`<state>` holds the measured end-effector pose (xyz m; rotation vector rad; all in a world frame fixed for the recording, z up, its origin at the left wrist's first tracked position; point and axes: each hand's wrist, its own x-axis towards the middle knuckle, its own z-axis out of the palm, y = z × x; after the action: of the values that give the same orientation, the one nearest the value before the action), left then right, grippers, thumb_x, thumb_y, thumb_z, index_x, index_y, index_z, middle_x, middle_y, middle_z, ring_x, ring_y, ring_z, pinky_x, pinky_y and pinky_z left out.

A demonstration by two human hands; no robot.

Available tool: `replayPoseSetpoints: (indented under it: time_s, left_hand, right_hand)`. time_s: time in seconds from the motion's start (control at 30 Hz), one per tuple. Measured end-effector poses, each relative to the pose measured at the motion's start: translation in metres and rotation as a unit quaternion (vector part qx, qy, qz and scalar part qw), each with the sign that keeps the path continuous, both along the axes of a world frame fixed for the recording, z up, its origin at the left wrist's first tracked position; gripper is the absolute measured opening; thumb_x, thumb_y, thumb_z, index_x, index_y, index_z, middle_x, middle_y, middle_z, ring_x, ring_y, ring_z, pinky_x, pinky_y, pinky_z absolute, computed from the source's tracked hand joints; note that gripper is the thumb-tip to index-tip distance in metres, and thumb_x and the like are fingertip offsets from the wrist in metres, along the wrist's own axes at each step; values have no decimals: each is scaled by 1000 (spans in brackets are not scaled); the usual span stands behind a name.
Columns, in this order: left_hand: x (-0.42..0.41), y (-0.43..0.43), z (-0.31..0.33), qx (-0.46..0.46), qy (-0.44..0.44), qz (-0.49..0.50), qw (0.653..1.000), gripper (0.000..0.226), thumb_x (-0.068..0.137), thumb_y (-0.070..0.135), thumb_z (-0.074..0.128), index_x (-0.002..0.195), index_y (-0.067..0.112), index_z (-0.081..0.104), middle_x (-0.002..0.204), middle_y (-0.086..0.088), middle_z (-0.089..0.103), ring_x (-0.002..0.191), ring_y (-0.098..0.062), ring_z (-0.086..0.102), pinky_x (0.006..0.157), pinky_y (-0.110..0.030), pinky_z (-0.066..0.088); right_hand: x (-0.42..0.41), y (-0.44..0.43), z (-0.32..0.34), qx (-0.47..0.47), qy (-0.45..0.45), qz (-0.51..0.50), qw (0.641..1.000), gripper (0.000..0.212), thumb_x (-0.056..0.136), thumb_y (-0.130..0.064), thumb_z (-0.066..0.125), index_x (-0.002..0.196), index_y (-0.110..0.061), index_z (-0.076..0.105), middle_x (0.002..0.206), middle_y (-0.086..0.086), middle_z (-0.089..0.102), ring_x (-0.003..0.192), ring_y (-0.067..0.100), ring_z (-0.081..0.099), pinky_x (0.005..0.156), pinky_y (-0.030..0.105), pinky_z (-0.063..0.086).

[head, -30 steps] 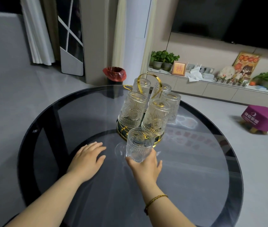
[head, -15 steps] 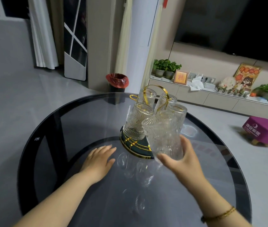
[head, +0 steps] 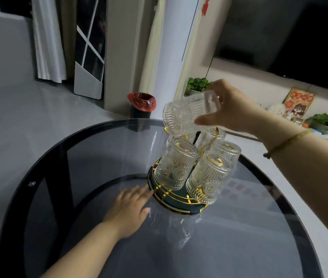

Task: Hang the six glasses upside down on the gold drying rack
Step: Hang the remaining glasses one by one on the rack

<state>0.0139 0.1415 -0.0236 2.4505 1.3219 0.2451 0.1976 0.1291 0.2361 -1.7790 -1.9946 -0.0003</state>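
Five glasses [head: 176, 164] hang on the rack [head: 174, 199]; right hand [head: 233, 108] grips the tilted sixth glass [head: 189, 114], left hand [head: 128, 209] flat and empty.

The rack [head: 171, 195] stands on the desk [head: 99, 149], right of centre in the frame, with glasses [head: 176, 164] hung upside down on it. Above the rack, the right hand [head: 233, 109] holds one glass [head: 189, 115] tilted on its side, mouth toward the left. The left hand [head: 129, 211] lies flat on the desk at lower centre, its fingertips [head: 148, 192] just beside the rack's left edge. A bin [head: 141, 105] stands on the floor behind the desk.
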Motion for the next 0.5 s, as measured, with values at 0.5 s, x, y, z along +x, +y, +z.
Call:
replayPoseSetpoints:
  time_s: [0.5]
  left_hand:
    - [-1,5,-7,18,15,-9,1000,53,95,38,22,144,32,2,157,5,3,144,-13,-2,118,-38,-3]
  right_hand:
    - [-24,69,-15,-132,-170,8,977,79,64,-38,70,130,-16,32,128,10,51,116,28,44,104,40,32]
